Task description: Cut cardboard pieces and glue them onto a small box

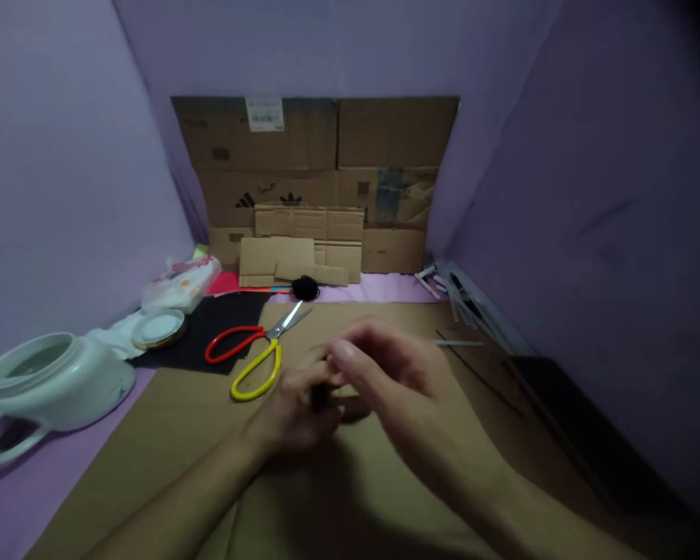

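Note:
My left hand [303,408] is closed over the middle of the cardboard sheet, with its fingers curled around something dark [320,395] that I cannot make out. My right hand [405,381] is slightly blurred and meets it from the right. Its fingers are bent and its thumb tip comes close to the left fingers; anything pinched there is hidden. Just beyond the left hand lie open scissors [274,342] with one red and one yellow handle, blades pointing away. Behind them sits a small ball of black yarn [306,288].
A white teapot [64,381] and a jar lid [159,328] stand at left beside black paper [201,342]. Cardboard pieces [277,260] lean at the back. Translucent sticks [472,303] lie at right, near a dark flat slab [583,428]. Purple walls enclose three sides.

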`<state>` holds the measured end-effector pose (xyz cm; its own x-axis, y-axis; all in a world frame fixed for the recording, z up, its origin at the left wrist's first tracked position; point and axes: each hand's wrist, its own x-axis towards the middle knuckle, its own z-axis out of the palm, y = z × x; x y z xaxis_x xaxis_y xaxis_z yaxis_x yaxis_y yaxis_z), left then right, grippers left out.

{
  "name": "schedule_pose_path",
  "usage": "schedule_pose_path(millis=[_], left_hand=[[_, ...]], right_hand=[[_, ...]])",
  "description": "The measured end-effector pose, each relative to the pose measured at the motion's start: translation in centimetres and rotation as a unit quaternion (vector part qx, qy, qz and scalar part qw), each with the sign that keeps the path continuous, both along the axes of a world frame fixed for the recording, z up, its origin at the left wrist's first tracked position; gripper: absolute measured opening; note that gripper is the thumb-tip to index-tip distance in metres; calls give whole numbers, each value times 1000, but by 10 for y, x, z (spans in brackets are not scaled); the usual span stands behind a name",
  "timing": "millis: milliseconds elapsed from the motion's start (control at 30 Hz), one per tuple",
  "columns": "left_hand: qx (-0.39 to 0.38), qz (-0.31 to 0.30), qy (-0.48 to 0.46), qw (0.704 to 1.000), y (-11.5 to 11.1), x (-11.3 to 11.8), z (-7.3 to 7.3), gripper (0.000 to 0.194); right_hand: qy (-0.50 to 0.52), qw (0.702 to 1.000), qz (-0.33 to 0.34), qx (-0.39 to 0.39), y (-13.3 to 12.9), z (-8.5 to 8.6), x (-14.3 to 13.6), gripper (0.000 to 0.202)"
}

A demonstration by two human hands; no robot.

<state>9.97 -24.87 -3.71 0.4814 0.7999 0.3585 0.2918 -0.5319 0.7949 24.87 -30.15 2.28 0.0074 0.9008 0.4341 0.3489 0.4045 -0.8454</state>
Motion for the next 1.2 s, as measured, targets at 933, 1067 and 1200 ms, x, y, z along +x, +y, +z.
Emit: schedule_pose_path(millis=[933,1067,1200], left_hand=[[33,-32,-35,998,5,-4,-13,17],[33,-37,-27,998,4,-5,-13,16],[38,-38,14,998,4,-9,-13,25]], right_hand=[[-78,993,28,83,24,-83,42,10],[-54,997,40,31,21,-84,40,10],[-60,997,45,-14,19,-87,40,12]])
